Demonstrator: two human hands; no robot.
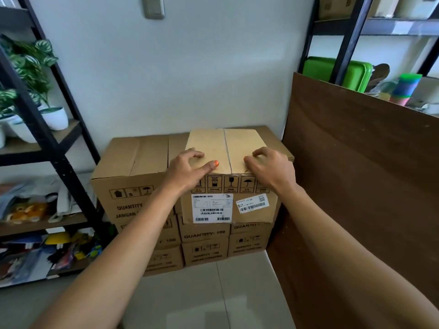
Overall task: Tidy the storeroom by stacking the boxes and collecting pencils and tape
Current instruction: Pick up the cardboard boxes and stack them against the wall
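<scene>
Storeroom wall; hands hide top box edge

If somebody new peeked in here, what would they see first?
First, two bare hands, the left hand and the right hand, resting with curled fingers on the pale brown cardboard box that tops the stack of printed cardboard boxes against the white wall. Next, the bright green plastic trays on the right shelf and the leafy potted plants on the left shelf.
</scene>
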